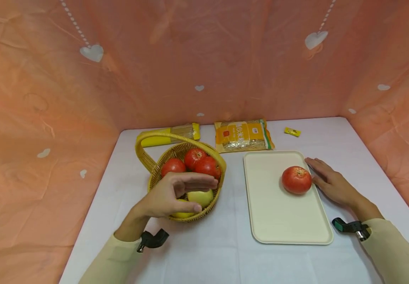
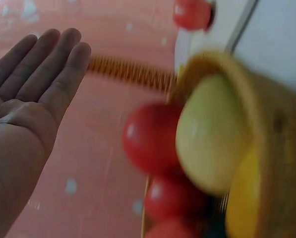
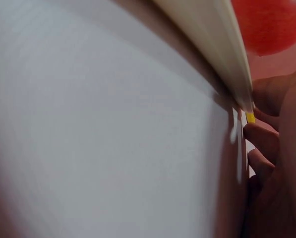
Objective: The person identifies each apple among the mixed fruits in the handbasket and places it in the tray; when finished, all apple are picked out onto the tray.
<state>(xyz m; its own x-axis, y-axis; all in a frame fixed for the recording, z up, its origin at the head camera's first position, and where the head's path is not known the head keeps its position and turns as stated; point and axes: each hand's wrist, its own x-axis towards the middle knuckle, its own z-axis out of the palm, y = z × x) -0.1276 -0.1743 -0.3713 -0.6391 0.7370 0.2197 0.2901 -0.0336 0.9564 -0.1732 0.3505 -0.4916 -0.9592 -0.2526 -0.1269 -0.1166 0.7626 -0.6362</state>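
My left hand (image 1: 177, 193) hovers over the wicker basket (image 1: 151, 181), fingers straight and thumb apart, with nothing in it. In the left wrist view the same hand (image 2: 33, 94) shows straight fingers above the fruit. Inside the basket are several red tomatoes (image 1: 195, 158), a pale green round fruit (image 1: 200, 198) and a yellow item (image 1: 182, 214) partly covered by my hand. My right hand (image 1: 335, 185) rests at the right rim of the cream tray (image 1: 279, 221), its thumb against the edge and fingers extended. One tomato (image 1: 296, 180) sits on the tray near that thumb.
Behind the basket lies a yellow pack of noodles (image 1: 184, 131). A bag of grain (image 1: 243, 136) is beside it, and a small yellow packet (image 1: 292, 131) lies farther right. Pink cloth (image 1: 225, 59) surrounds the white table (image 1: 211, 252) at the back and sides.
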